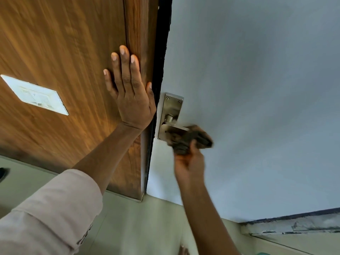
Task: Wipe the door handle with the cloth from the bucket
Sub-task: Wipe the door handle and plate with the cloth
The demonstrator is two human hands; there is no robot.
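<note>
Left hand flat, open on wood panel edge; right hand grip closed around cloth on door handle

The right hand is smeared with blur, so its fingers cannot be told apart, and the dark cloth it grips is only a soft lump. That cloth covers the outer end of the door handle, hiding the lever's tip. The white plate on the wood panel carries marks too blurred to read. A dark object is cut off at the left edge.
</note>
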